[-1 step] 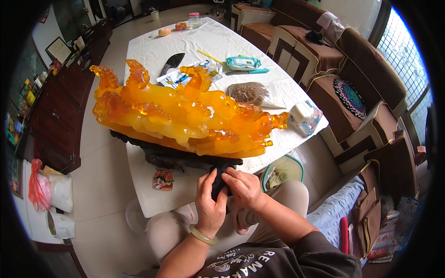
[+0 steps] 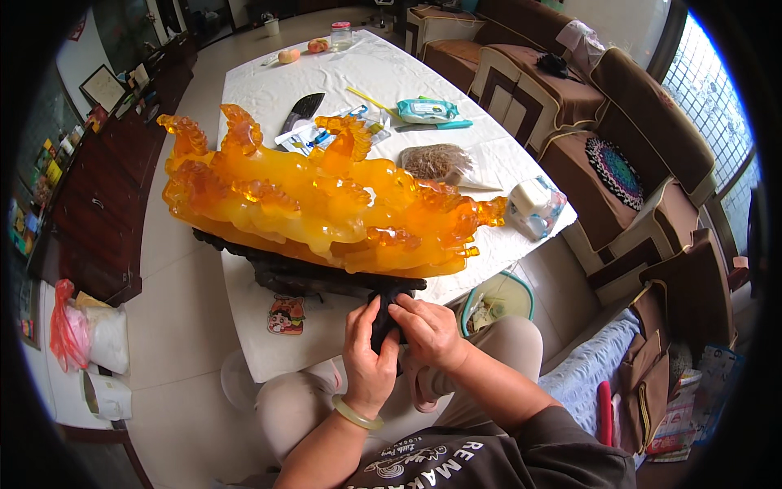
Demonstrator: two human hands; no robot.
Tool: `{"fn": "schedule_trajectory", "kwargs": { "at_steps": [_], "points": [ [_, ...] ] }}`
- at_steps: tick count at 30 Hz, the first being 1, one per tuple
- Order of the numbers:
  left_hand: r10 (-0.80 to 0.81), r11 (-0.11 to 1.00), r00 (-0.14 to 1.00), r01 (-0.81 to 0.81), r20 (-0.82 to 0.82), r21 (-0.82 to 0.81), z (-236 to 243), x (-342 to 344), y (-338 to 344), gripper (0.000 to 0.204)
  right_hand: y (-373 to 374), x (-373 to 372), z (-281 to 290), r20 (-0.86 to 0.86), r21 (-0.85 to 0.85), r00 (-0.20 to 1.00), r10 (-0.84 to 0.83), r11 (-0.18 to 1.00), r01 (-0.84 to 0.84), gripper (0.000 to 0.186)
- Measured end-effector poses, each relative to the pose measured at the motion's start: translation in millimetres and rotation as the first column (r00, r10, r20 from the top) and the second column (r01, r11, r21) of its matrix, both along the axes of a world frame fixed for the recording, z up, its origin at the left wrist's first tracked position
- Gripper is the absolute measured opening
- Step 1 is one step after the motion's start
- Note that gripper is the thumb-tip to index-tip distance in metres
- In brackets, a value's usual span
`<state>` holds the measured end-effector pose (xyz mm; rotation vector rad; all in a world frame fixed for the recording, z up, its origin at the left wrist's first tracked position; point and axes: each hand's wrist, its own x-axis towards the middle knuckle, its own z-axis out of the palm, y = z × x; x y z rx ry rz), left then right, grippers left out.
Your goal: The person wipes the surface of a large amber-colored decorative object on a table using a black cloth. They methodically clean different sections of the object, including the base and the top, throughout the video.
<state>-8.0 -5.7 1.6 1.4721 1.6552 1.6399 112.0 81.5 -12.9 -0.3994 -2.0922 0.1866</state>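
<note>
Two hands work at the near edge of a white-covered table (image 2: 513, 155)

At lower centre, the left hand (image 2: 371, 359) and right hand (image 2: 432, 332) each pinch a small black item (image 2: 386, 324), possibly cloth; the fingers hide much of it. Just above, an amber-coloured carving (image 2: 309, 204) rests on a dark base (image 2: 326, 275). Toward upper centre, the table carries a wipes pack (image 2: 428, 110), a bag of brown strands (image 2: 436, 163) and a jar (image 2: 341, 37). A brown sofa (image 2: 643, 90) lines the upper right; a dark cabinet (image 2: 94, 220) stands on the left.
</note>
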Motion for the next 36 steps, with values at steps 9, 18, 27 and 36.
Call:
{"fn": "schedule_trajectory", "kwargs": {
  "at_steps": [9,18,27,36],
  "points": [
    [0.017,1.0,1.0,-0.016,-0.026,0.015,1.0,-3.5,2.1,0.047,-4.2,-7.3,7.1,0.07,0.046,0.996,-0.051,0.998,0.047,0.048],
    [-0.023,1.0,0.999,0.023,0.029,-0.004,-3.6,-3.3,0.0,0.044,-8.6,0.9,6.2,0.119,0.046,0.992,-0.051,0.998,0.046,0.049],
    [-0.137,0.988,0.988,0.141,0.067,-0.066,-5.2,3.0,-2.4,0.04,-16.8,21.3,-8.5,0.064,-0.002,0.994,-0.09,0.996,0.091,0.041],
    [-0.369,0.922,0.929,0.368,0.01,-0.118,1.2,12.7,0.3,0.052,-20.9,51.5,-8.8,-0.056,-0.11,0.985,-0.165,0.981,0.158,0.029]
  ]
}}
